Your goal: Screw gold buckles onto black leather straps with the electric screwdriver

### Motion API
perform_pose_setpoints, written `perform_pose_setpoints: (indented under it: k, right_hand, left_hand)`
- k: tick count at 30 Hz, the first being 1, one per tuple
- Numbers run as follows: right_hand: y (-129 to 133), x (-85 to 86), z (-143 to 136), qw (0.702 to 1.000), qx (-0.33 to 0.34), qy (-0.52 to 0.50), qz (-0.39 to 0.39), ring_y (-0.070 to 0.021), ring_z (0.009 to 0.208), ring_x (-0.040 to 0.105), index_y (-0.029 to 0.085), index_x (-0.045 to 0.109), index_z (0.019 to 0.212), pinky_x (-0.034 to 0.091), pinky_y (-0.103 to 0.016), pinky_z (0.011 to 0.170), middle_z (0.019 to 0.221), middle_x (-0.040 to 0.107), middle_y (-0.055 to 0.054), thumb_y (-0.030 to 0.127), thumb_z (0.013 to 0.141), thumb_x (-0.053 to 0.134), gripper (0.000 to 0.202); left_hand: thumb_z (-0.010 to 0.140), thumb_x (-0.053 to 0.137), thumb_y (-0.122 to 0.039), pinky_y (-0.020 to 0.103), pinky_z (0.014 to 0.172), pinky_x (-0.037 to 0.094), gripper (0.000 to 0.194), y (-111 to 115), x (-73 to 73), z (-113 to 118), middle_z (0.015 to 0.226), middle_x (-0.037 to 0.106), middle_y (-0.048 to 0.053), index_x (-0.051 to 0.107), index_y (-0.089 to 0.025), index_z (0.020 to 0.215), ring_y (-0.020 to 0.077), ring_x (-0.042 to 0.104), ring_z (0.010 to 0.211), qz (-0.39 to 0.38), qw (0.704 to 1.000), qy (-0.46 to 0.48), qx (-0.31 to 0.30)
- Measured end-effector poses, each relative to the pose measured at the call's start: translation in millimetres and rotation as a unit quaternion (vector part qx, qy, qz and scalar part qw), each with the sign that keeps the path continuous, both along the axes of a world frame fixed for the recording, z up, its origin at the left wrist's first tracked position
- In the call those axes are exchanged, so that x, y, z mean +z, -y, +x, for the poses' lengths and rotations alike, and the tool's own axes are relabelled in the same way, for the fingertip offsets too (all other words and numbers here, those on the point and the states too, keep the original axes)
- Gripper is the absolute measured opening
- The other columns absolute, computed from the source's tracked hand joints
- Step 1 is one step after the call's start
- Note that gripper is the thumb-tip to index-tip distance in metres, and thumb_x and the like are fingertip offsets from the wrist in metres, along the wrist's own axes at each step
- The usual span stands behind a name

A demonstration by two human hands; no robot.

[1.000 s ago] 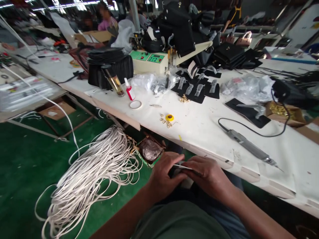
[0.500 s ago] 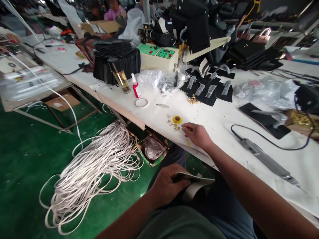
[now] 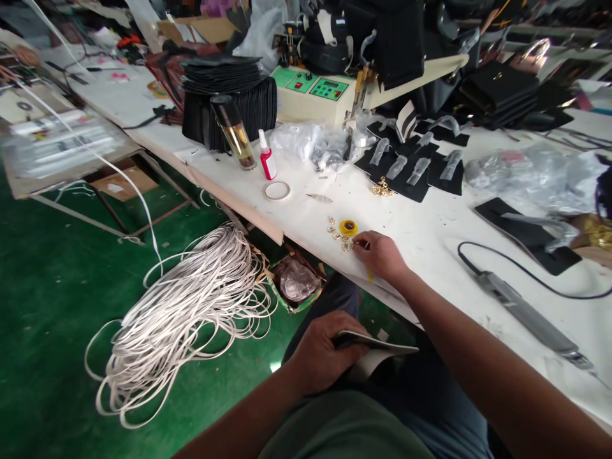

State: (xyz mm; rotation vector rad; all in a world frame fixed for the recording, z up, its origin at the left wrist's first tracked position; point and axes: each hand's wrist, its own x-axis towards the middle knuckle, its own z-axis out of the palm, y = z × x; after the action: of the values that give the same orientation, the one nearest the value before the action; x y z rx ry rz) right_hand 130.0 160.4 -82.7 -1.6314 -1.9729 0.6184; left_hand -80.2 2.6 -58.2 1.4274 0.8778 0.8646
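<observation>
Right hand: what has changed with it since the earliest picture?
The right hand let go of the folded piece and moved forward to the small gold rings on the table; whether it grips one is unclear. The left hand still holds the piece. The red bottle and grey tool stayed put.

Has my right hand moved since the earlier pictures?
Yes. The right hand was beside the left hand, short of the table; it has gone forward past the table's near edge, to the gold rings.
</observation>
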Motion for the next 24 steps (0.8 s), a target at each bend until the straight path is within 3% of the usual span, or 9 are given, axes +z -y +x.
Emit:
perform_pose_setpoints:
  k: [3,6,9,13,17,24]
  right_hand:
    - [8.3,-0.4,4.5,0.994,-0.038,-0.099,-0.005,-0.0180,0.081,0.067,0.019,0.079,0.099,0.051,-0.032,0.082,0.097,0.077,-0.006,0.030,0.090,0.065,0.020]
    - [26.4,5.5,10.8,0.969,-0.096,-0.222,-0.045,-0.0171,0.076,0.064,0.018,0.078,0.099,0.052,-0.033,0.077,0.095,0.076,-0.007,0.043,0.088,0.072,0.028]
    - [53.2,17.7,18.5,0.913,-0.127,-0.370,-0.114,-0.0178,0.077,0.068,0.017,0.077,0.101,0.054,-0.032,0.072,0.090,0.075,-0.006,0.050,0.081,0.083,0.039]
    - [92.6,33.2,28.0,0.837,-0.135,-0.511,-0.140,-0.0173,0.079,0.071,0.020,0.077,0.102,0.056,-0.031,0.072,0.088,0.074,-0.003,0.046,0.074,0.092,0.041]
    - [125.8,41.3,35.7,0.796,-0.130,-0.570,-0.157,-0.0159,0.076,0.071,0.022,0.078,0.105,0.057,-0.030,0.072,0.083,0.075,-0.002,0.044,0.075,0.093,0.040]
    - [166.6,48.1,59.2,0.781,-0.109,-0.592,-0.165,-0.0160,0.079,0.073,0.025,0.082,0.103,0.059,-0.030,0.078,0.091,0.080,-0.003,0.038,0.076,0.094,0.033]
  left_hand:
    - [0.088,0.079,-0.020,0.034,0.087,0.058,0.006,-0.5,3.1,-1.8,0.094,0.078,0.006,0.081,-0.020,0.093,0.0201,0.073,0.091,0.008,1.000,0.006,0.022]
    - [0.088,0.079,-0.017,0.034,0.089,0.058,0.007,-2.9,8.1,-3.7,0.094,0.078,0.006,0.081,-0.021,0.093,0.0197,0.074,0.093,0.031,0.998,-0.001,0.050]
    - [0.088,0.079,-0.016,0.033,0.089,0.058,0.006,-8.5,14.9,-4.0,0.093,0.078,0.005,0.080,-0.021,0.092,0.0188,0.074,0.093,0.092,0.993,-0.011,0.070]
    - [0.090,0.079,-0.019,0.032,0.087,0.058,0.004,-16.8,24.8,0.1,0.092,0.079,0.005,0.079,-0.021,0.093,0.0180,0.074,0.090,0.157,0.985,-0.030,0.060]
    - [0.092,0.074,-0.016,0.032,0.088,0.059,0.007,-20.9,33.2,9.5,0.093,0.079,0.004,0.078,-0.021,0.094,0.0173,0.074,0.090,0.189,0.979,-0.064,0.034]
    - [0.094,0.074,-0.018,0.032,0.089,0.059,0.007,-18.8,46.1,35.3,0.096,0.079,0.005,0.078,-0.021,0.099,0.0169,0.074,0.092,0.266,0.959,-0.099,-0.020]
